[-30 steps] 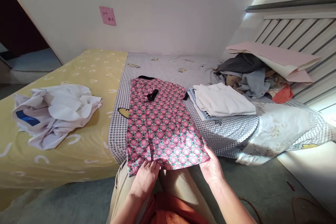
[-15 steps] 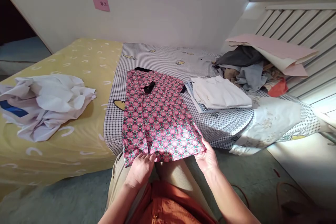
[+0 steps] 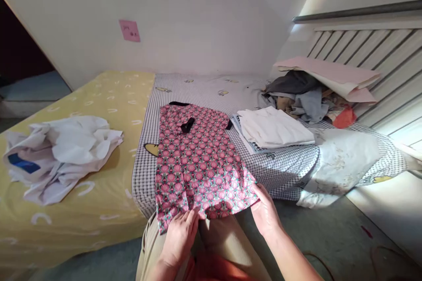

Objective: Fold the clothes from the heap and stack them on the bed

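A pink flower-patterned shirt with black trim lies front edge towards me on the checked bedding. Its left side is folded inward, with a black cuff resting on top. My left hand is closed on the lower hem near the folded strip. At the hem's right corner, my right hand pinches the cloth between thumb and fingers. The hem hangs past the bed's edge, just over my knees, and sags between both hands.
A stack of folded clothes sits right of the shirt. Crumpled white clothing lies on the yellow sheet. Behind the stack is a heap of mixed clothes under pink board, against a slatted bed end.
The view has tilted upward, so everything sits lower in the picture. Both hands keep their hold on the hem, and the shirt's fold looks much the same.
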A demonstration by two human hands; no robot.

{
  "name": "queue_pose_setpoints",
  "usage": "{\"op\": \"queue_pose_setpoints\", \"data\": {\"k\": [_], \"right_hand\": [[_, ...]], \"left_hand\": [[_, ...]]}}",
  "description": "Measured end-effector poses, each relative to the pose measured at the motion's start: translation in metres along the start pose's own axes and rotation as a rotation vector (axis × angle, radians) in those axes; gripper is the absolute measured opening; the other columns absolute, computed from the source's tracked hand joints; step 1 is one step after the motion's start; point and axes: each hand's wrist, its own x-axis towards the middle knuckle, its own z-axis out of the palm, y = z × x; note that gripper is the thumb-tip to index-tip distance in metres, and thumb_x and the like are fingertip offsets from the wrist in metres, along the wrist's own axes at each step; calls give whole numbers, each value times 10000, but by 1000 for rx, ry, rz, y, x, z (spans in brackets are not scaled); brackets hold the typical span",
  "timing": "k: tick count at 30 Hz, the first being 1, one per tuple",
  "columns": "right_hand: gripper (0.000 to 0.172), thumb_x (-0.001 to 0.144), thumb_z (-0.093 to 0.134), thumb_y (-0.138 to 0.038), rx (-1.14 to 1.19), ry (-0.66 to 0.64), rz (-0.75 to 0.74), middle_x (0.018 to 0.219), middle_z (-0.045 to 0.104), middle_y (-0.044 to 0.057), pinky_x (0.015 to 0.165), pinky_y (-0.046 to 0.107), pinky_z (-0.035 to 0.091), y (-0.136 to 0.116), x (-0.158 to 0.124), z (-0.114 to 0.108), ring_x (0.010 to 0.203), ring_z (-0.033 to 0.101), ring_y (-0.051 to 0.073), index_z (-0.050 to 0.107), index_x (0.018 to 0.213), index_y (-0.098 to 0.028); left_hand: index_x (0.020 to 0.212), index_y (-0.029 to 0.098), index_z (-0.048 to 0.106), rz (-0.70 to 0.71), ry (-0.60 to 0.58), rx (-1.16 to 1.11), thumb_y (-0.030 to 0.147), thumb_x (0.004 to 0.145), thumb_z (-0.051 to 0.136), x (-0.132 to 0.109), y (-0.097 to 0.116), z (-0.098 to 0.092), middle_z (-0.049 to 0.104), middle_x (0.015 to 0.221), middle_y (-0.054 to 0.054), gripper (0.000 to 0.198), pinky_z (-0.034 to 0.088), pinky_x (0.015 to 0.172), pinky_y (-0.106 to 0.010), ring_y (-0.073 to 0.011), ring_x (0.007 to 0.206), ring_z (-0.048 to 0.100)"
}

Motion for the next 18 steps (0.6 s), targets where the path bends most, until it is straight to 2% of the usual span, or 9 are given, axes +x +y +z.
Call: {"op": "queue_pose_setpoints", "data": {"k": [2, 4, 7, 9, 11, 13, 15, 18], "right_hand": [[283, 643, 923, -426, -8, -48, 24, 925, 790, 0, 885, 379, 550, -4, -6, 14, 930, 695, 237, 751, 787, -254], [331, 625, 937, -463, -55, -88, 12, 894, 777, 10, 839, 363, 540, -7, -13, 30, 880, 676, 233, 756, 795, -243], [372, 663, 912, -527, -180, -182, -27, 859, 750, 19, 776, 332, 516, -9, -21, 49, 834, 635, 221, 759, 826, -229], [386, 709, 876, -567, -257, -267, -33, 835, 732, 26, 752, 325, 506, -10, -22, 57, 820, 620, 220, 757, 834, -222], [427, 751, 822, -632, -299, -343, -60, 805, 720, 37, 752, 334, 506, -12, -17, 62, 803, 619, 223, 745, 795, -214], [510, 792, 741, -713, -326, -383, -82, 795, 727, 57, 748, 348, 516, -15, -4, 68, 773, 628, 224, 743, 780, -203], [551, 808, 702, -742, -323, -376, -73, 835, 748, 73, 732, 355, 533, -19, 19, 77, 764, 655, 229, 761, 869, -198], [480, 773, 799, -620, -166, -328, -6, 1074, 765, 84, 800, 378, 587, -21, 71, 99, 930, 714, 260, 737, 1067, -245]], "left_hand": [[1277, 264, 617, -137, 101, -208, 343, 1029, 425, 12, 10, 6, 791, 1098, -62, 323, 592, 799, -350, -205, 877, 742], [1382, 252, 520, -199, 187, -400, 441, 1023, 452, 31, 27, 10, 749, 1220, -86, 411, 605, 827, -365, -208, 921, 736], [1518, 214, 382, -82, 231, -528, 572, 964, 542, 64, 60, 11, 615, 1442, -168, 679, 576, 981, -424, -252, 1123, 702], [1538, 192, 389, 9, 191, -494, 595, 915, 610, 83, 79, 10, 577, 1488, -201, 775, 541, 1046, -447, -297, 1245, 653], [1443, 198, 536, -35, 116, -383, 487, 926, 620, 96, 91, 10, 692, 1342, -181, 599, 551, 999, -425, -307, 1194, 683], [1272, 209, 677, -166, 76, -249, 305, 936, 573, 103, 96, 14, 787, 1094, -144, 365, 560, 887, -378, -294, 1015, 744], [1163, 200, 734, -269, 104, -169, 201, 899, 561, 103, 92, 22, 801, 938, -137, 315, 539, 773, -346, -292, 861, 757], [1152, 188, 755, -291, 193, -196, 213, 835, 646, 96, 77, 38, 799, 882, -152, 336, 514, 728, -346, -318, 821, 754]]}}
